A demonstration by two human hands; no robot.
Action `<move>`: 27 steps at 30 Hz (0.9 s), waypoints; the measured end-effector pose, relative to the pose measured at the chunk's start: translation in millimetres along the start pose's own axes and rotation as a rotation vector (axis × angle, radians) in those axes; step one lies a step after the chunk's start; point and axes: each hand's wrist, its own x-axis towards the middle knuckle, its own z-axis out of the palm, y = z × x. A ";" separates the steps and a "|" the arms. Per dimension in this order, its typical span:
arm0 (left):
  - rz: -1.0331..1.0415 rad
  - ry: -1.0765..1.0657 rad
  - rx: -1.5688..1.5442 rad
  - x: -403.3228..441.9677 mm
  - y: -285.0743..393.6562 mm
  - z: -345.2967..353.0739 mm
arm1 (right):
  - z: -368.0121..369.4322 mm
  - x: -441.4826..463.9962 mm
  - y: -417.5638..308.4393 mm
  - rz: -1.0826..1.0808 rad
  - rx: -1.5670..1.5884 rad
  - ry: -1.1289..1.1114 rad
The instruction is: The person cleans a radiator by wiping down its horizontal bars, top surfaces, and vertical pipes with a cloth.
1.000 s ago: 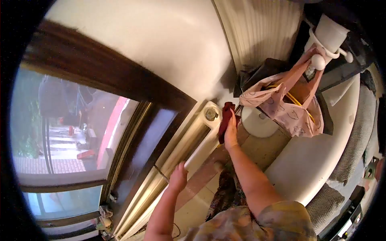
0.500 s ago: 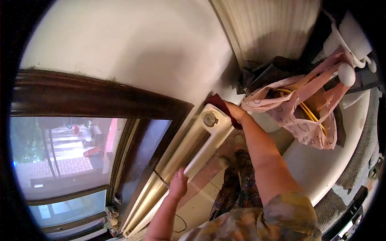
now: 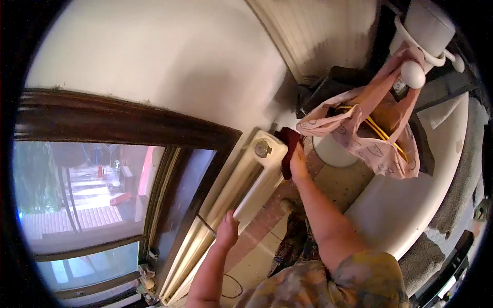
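A long cream radiator (image 3: 246,182) runs beneath the window, with a round metal plug at its far end. My left hand (image 3: 227,232) is closed around the radiator's near top edge, about midway along. My right hand (image 3: 298,163) holds a dark red cloth (image 3: 290,149) against the side of the radiator's far end. Part of the cloth bunches up beyond my fingers, and the palm side is hidden.
A pink bag (image 3: 380,149) with yellow cord inside hangs from a white knob (image 3: 413,75) at right. Below it curves a white bathtub (image 3: 395,215). Dark window trim (image 3: 128,118) borders the left. A thin cable (image 3: 239,287) lies near my left forearm.
My right hand has moved the cloth from the radiator's end corner slightly toward me, down along its outer side. My left hand keeps its hold. The view has shifted slightly.
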 end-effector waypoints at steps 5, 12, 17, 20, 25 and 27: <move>0.048 0.026 0.028 2.6 0.0 0.0 | 8.3 -16.5 109.1 0.041 0.223 0.194; 0.104 0.077 -0.017 4.7 -4.2 3.1 | -9.6 44.8 0.6 0.014 -0.195 -0.218; 0.078 0.041 0.054 4.6 -2.0 0.5 | -10.3 69.9 -49.5 0.215 -0.230 -0.556; 0.088 0.053 0.072 2.5 -5.5 2.7 | -2.4 59.0 -94.1 0.412 -0.301 -0.557; 0.048 0.013 0.046 3.5 -6.1 3.3 | -0.9 79.3 -13.5 0.283 -0.099 -0.461; 0.047 0.008 0.052 2.0 -1.6 -0.3 | -12.6 66.0 -24.3 0.389 -0.173 -0.441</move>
